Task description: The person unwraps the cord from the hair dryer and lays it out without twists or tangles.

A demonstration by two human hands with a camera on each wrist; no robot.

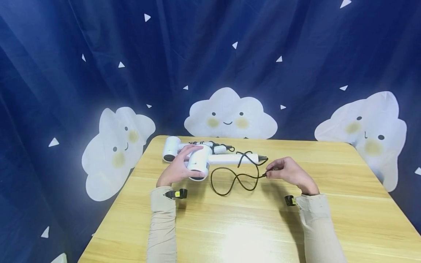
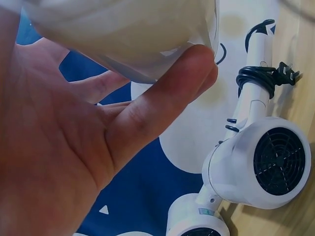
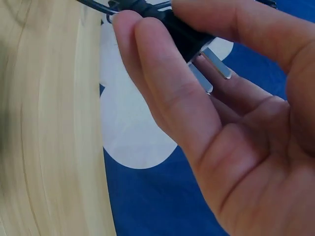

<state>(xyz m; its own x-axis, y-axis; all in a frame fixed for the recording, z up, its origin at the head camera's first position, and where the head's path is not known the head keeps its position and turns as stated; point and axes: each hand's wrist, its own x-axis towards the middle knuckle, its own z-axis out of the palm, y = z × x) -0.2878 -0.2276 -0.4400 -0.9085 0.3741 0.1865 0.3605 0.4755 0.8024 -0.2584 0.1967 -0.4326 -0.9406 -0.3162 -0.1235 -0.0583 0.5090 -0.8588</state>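
A white hair dryer is gripped around its barrel by my left hand, thumb at the front and fingers behind. Its handle points right, ending in a black spiral cord guard. From there a thin black cord runs in loose loops to my right hand. In the right wrist view, thumb and fingertips pinch the black plug, its two flat metal prongs facing the palm. The left wrist view has the held dryer's pale barrel close to the camera, partly cut off.
Behind the held dryer, a second white hair dryer lies on the wooden table, black cord wound round its handle. Another white dryer shows beside it in the left wrist view. A blue cloud-patterned curtain hangs beyond the table.
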